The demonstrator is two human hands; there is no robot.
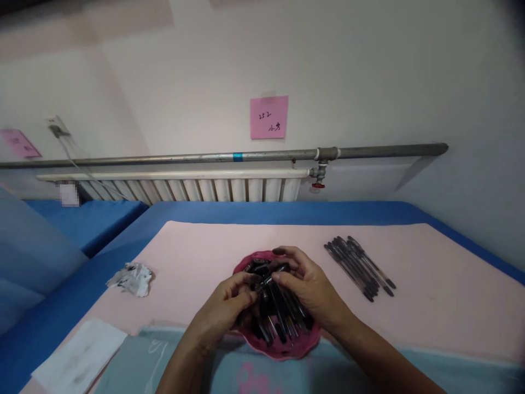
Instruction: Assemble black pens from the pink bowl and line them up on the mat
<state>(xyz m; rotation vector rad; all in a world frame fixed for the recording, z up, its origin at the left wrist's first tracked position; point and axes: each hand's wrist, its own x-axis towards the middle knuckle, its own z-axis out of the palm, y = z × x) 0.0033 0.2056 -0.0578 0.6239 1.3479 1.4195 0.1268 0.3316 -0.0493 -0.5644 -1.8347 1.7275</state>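
Note:
Above a pink bowl (301, 350) with a wavy rim, my two hands meet over a heap of dark pen parts. My left hand (229, 301) is closed in a pinch on one end of a short, dark, partly clear pen piece (266, 283). On its other end, the thumb and fingers of my right hand (307, 282) are pinched too. Dark smudges mark the fingertips. Inside the bowl lie clear pen barrels and black caps (280, 331), partly hidden by my hands. To the right, several capped black pens (355, 268) lie side by side in a slanted row.
A pink mat (443, 306) covers the blue table (320, 213). Crumpled, stained tissue (133, 279) lies at left, with a smudged white sheet (80, 358) nearer me. Grey-blue cloth (139, 355) runs along the front. Behind are a radiator (221, 189) and a pipe (184, 159).

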